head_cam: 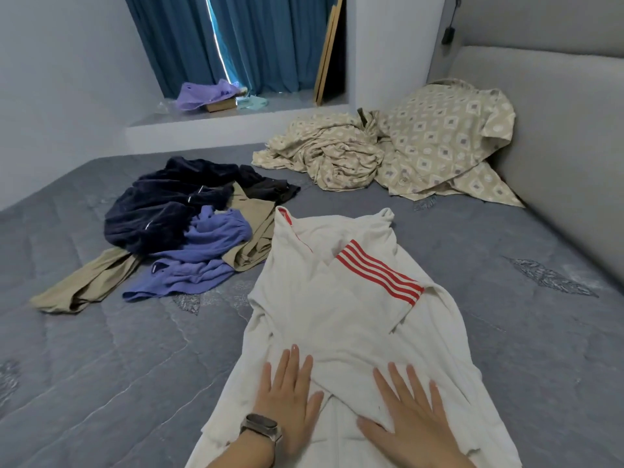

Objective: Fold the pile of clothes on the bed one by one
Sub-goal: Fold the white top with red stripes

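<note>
Plainly, both hands were laid flat on a white garment spread lengthwise on the bed. The left hand, a watch strapped at its wrist, was pressed onto the near part of the cloth with fingers straight and slightly spread; the grip was released, nothing being clasped. The right hand was set just beside it, also released, its straight fingers resting on a folded-over flap of the same garment. Ahead of the right hand, a sleeve with red stripes was seen folded diagonally across the white cloth, and a thin red trim was visible near the far end, ahead of the left hand.

Farther off and to the left of the left hand, the remaining pile was found on the bed: a dark navy garment, a purple garment partly overlapping it, and khaki trousers stretched beneath both, their near edge just beside the white garment. Well ahead of the right hand, a crumpled patterned beige sheet was heaped against the grey headboard. On the window ledge beyond, a small cardboard box was partly covered by lilac fabric, so what it held could not be told. Blue curtains were hung behind it.
</note>
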{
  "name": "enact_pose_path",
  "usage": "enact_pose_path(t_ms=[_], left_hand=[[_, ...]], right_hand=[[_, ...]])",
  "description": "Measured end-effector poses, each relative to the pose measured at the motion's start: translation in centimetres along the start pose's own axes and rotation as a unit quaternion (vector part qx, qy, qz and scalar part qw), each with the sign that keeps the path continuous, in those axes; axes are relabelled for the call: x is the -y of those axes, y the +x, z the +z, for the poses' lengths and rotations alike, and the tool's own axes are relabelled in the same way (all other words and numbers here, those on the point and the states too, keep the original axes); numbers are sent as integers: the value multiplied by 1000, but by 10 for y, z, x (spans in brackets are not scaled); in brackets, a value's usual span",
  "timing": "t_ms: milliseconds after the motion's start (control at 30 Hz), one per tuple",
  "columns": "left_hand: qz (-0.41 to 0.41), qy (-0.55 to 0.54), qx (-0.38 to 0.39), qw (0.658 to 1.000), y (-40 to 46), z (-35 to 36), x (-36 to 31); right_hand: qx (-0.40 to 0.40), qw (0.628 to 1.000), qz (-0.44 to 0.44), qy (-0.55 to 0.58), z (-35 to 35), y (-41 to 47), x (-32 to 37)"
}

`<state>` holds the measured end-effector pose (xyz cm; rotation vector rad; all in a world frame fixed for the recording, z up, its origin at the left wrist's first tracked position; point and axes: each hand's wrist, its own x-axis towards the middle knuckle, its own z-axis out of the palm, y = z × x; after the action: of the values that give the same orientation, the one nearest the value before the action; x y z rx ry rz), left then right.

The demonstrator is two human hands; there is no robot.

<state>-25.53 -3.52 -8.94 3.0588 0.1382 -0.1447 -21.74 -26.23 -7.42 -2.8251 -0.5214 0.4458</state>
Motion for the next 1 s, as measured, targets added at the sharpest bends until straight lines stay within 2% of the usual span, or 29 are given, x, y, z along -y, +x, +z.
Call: enact_pose_path(t_ms=[67,133,200,267,333,367,433,467,500,567,600,667,733,767,833,900,933,1000], left_hand=[[19,-10,19,1000,-18,0,6],[21,-39,44,998,-37,-1,18],[25,-59,28,998,-52,2,32],[22,-101,-26,994,-64,2,45],[-53,-208,-122,969,-69,-11,50],[-107,-277,-153,943,-69,-20,53],[-190,-355,-168,900,-68,-33,63],[-224,-367,-147,890,-66,-36,69],[-256,-380,-95,884,-64,-40,75],[-287,-390,9,875,-64,-45,80],[-289,-396,32,871,-63,-43,82],[-286,-399,46,870,-64,-44,85],[-304,-366,58,878,-63,-40,87],[-310,-341,63,885,-64,-37,87],[-316,-342,69,882,-63,-35,86],[-325,-409,67,850,-66,-47,78],[-326,-464,76,820,-66,-50,77],[-319,-575,141,740,-69,-57,70]], right_hand=[[105,994,31,24,-15,-9,2],[182,983,25,19,-25,-17,-2],[220,975,10,16,-32,-26,-7],[223,973,3,50,-33,-35,-13],[164,971,18,172,-39,-48,-14],[87,963,48,251,-41,-55,-13],[-84,936,136,315,-47,-63,-15],[-140,931,177,287,-47,-62,-20],[-156,928,228,249,-47,-61,-23],[-102,922,316,197,-44,-58,-28],[-69,923,331,182,-44,-56,-28],[-54,928,330,164,-38,-52,-28],[-93,920,342,168,-34,-51,-22],[-111,913,360,157,-34,-53,-18],[-91,900,404,138,-34,-54,-14],[-58,890,424,159,-33,-55,-15],[-52,887,417,191,-31,-55,-18],[-41,887,382,255,-28,-56,-23]])
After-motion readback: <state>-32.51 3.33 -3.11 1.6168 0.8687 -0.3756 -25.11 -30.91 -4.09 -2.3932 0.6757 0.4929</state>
